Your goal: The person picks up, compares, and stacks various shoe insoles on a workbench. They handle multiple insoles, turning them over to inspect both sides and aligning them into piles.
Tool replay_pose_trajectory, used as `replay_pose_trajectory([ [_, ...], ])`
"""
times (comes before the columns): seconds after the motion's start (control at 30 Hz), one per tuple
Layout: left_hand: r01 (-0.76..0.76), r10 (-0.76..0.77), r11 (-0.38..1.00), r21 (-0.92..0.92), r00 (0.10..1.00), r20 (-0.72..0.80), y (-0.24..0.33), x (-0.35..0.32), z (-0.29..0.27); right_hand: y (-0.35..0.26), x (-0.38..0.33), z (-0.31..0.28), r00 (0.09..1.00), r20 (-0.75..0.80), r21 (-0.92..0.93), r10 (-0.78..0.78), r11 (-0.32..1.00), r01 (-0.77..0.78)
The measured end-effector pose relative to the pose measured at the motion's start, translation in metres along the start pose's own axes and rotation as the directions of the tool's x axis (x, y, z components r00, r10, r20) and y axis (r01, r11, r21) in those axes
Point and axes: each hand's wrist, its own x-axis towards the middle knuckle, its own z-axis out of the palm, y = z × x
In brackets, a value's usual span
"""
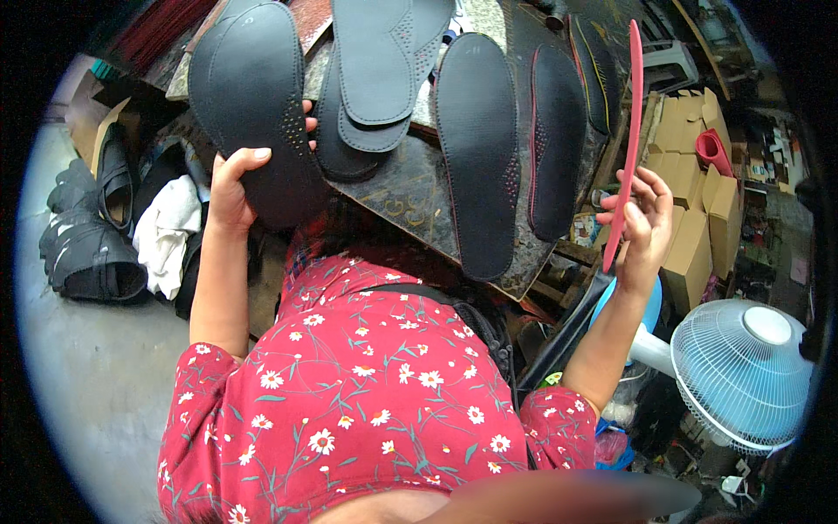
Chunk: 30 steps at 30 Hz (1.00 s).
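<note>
My left hand (234, 190) is closed on a black insole (249, 96) with a stitched edge and a patch of small holes. Its thumb lies on the upper face, and the fingertips show past the right edge. On the right, my right hand (644, 223) pinches a thin, curved pinkish-red sole (634, 105) near its lower end; it stands upright, seen edge-on. Between my hands, a large black insole (476, 148) and a narrower black insole (557, 140) with pink edging lie on the dark worktable (406, 214). Beside the left-hand insole rests an overlapping pile of insoles (375, 61).
A blue-and-white fan (742, 375) stands at the lower right, near cardboard boxes (685, 192) and a red roll (714, 150). At the left, black shoes (92, 258) and a white cloth (166, 236) are heaped on the grey floor (113, 375).
</note>
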Motion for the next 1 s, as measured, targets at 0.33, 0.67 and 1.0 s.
replay_pose_trajectory([
  [0.33,-0.022,0.022,1.0,0.011,1.0,-0.001,0.002,-0.001,0.003,-0.024,-0.041,0.081,0.926,0.377,-0.511,0.012,0.837,0.197],
  [0.67,0.007,-0.007,1.0,-0.003,1.0,0.017,-0.001,0.0,-0.002,0.024,-0.015,0.05,0.986,0.166,-0.903,-0.028,0.397,0.163],
  [1.0,0.016,-0.016,1.0,0.013,1.0,-0.002,-0.001,0.0,-0.003,0.018,0.001,-0.016,0.991,-0.122,0.015,0.056,0.998,-0.055],
])
